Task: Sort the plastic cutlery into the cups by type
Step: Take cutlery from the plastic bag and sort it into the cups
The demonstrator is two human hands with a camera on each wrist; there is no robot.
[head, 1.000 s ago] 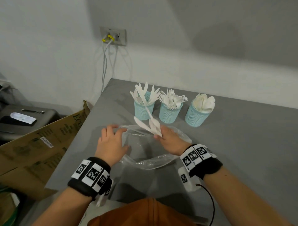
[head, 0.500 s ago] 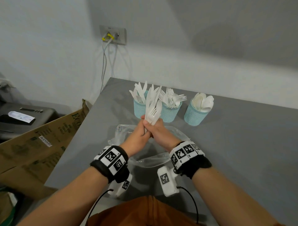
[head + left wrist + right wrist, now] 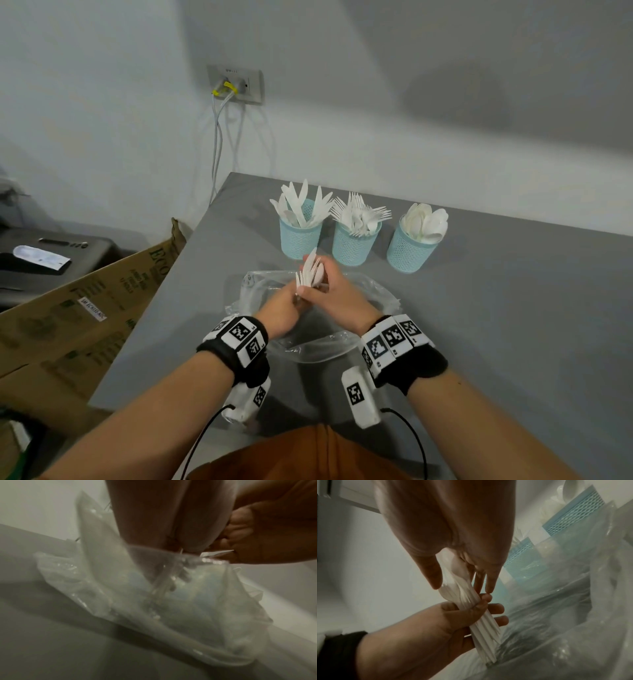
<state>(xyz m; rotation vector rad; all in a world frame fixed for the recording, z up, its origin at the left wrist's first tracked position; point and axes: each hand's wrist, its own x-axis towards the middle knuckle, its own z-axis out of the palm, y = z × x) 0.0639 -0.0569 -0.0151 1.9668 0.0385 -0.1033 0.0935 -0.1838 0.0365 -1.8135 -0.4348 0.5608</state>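
Observation:
Three teal mesh cups stand in a row at the table's far side: the left cup (image 3: 300, 236) holds knives, the middle cup (image 3: 354, 248) forks, the right cup (image 3: 409, 253) spoons. Both hands meet just in front of the left cup, above a clear plastic bag (image 3: 363, 298). They hold a bundle of white plastic knives (image 3: 310, 270) upright. My left hand (image 3: 296, 299) grips the handles (image 3: 485, 627) low down. My right hand (image 3: 322, 277) closes its thumb and fingers round the blade ends (image 3: 457, 574). The left wrist view is blurred and shows mostly the bag (image 3: 154, 601).
The grey table (image 3: 513, 325) reaches right and toward me. Its left edge drops to a cardboard box (image 3: 85, 308) and a dark bin (image 3: 51, 250). A wall socket with cables (image 3: 236, 85) sits behind the table's far left corner.
One second ago the right hand alone held the knives while the left lay flat on the bag. The left hand joined, both raised the bundle before the cups, and now it sits lower.

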